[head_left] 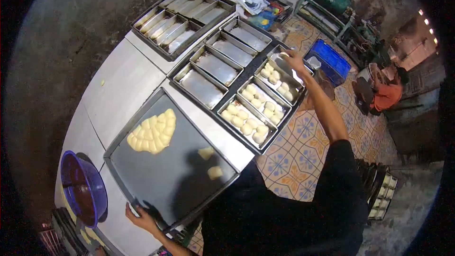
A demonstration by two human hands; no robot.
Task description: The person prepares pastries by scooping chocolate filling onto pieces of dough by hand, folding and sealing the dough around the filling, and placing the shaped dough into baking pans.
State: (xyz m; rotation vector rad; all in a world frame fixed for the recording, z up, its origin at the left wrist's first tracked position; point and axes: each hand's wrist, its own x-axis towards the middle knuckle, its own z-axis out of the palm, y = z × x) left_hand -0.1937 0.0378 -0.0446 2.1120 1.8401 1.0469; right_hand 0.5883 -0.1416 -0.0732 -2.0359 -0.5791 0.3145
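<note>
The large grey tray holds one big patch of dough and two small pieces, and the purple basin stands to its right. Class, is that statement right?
Not quite: the purple basin stands to the left of the large grey tray, as the head view shows. The tray does hold one big patch of dough and two small pieces.

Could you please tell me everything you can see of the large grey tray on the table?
The large grey tray is a shallow rectangle with a low raised rim, apparently metal. It lies flat on the white tiled table, partly in shadow. On it rest a pale yellow dough slab, divided into joined segments, and two small dough pieces. The left hand is beside its near rim; whether it touches is unclear.
</note>
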